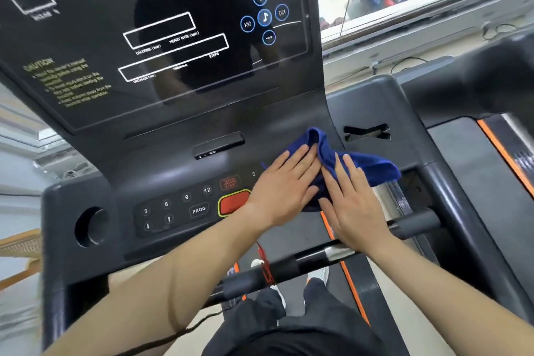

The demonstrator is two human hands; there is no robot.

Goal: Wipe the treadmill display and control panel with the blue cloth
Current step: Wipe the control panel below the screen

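The blue cloth (372,167) lies bunched on the right part of the treadmill's control panel (173,211). My left hand (284,185) rests flat on the cloth's left side, fingers together and stretched out. My right hand (352,202) presses flat on the cloth's right side. The cloth covers the panel's right-hand buttons. The glossy black display (161,26) rises above the panel, with white boxes and round blue music buttons (264,17).
A red stop button (232,202) with a yellow rim sits just left of my left hand. Number keys and a PROG key lie further left, then a round cup holder (91,227). Handlebars (318,261) cross below my wrists. A window with a parked car is at the upper right.
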